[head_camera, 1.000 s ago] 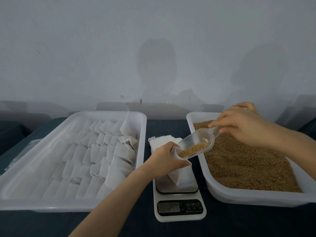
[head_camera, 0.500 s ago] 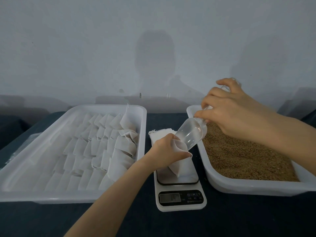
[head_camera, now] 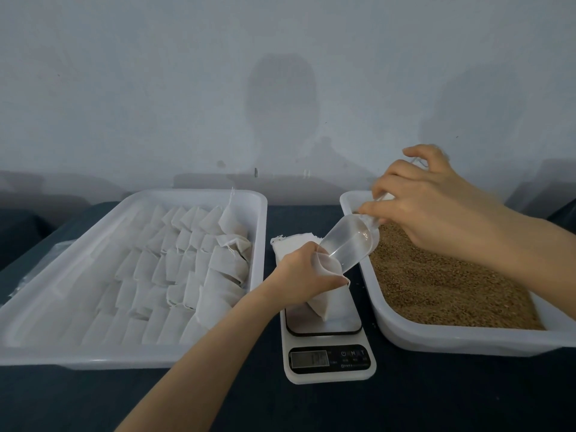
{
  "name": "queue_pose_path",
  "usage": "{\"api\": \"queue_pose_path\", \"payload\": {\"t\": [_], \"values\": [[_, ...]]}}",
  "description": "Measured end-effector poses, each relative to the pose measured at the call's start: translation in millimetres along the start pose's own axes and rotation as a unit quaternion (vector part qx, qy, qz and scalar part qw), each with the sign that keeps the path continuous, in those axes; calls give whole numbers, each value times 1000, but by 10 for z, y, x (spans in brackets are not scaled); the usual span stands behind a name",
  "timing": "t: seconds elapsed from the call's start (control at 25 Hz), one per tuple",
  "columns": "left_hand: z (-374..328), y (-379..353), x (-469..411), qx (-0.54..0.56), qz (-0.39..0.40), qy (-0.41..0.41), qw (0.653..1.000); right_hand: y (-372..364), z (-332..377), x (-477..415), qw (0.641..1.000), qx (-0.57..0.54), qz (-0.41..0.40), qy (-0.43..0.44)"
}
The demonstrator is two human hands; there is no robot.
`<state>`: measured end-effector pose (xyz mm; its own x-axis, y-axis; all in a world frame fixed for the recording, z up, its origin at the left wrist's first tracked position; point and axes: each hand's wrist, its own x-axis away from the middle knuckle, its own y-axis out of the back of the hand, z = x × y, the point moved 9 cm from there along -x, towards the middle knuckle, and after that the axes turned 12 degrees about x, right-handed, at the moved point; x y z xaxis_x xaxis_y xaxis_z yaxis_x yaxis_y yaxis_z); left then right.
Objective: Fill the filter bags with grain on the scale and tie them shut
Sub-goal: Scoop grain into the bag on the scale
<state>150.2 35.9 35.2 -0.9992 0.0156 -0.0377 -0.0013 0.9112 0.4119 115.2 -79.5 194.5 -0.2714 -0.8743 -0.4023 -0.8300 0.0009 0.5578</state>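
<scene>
Pale grey wall [head_camera: 156, 88], dark blue table [head_camera: 452, 400], left tray [head_camera: 93, 357] of white bags [head_camera: 193, 260], right tray [head_camera: 452, 341] of grain [head_camera: 436, 285], scale [head_camera: 330, 372] between them, filter bag [head_camera: 330, 304] standing on scale, left hand [head_camera: 305, 275] gripping its mouth, right hand [head_camera: 430, 207] pinching clear scoop [head_camera: 349, 244] tipped into it

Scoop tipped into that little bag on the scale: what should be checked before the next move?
1. The right hand grips the scoop, its mouth in the filter bag: ok.
2. No grain seen left in the scoop: ok.
3. The left hand holds the filter bag open: ok.
4. The filter bag rests on the scale: ok.
5. Target weight on the display: cannot tell, digits blurred.
6. The filter bag tied shut: not ok, not yet done.
</scene>
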Motion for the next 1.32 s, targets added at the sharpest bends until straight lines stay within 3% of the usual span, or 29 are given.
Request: {"api": "queue_pose_path", "payload": {"t": [0.36, 0.52, 0.64, 0.76, 0.96, 1.32], "values": [[8, -5, -5, -3, 0, -4, 1000, -47, -200, 183, 998, -41, -2, -39], [6, -4, -6, -5, 2, -10, 1000, -268, -570, 567, 991, -35, -12, -125], [14, -13, -9, -4, 7, -16, 1000, -732, -833, 1104, 975, -39, 48, -212], [14, -3, -16, -5, 4, -25, 1000, -1137, -859, 1524, 961, -32, 121, -246], [24, -3, -27, -2, 3, -31, 1000, -1226, -600, 1659, 953, -30, 167, -250], [76, -7, -55, 8, 6, -31, 999, -1548, -326, 1762, 904, -162, 269, -291]]}}
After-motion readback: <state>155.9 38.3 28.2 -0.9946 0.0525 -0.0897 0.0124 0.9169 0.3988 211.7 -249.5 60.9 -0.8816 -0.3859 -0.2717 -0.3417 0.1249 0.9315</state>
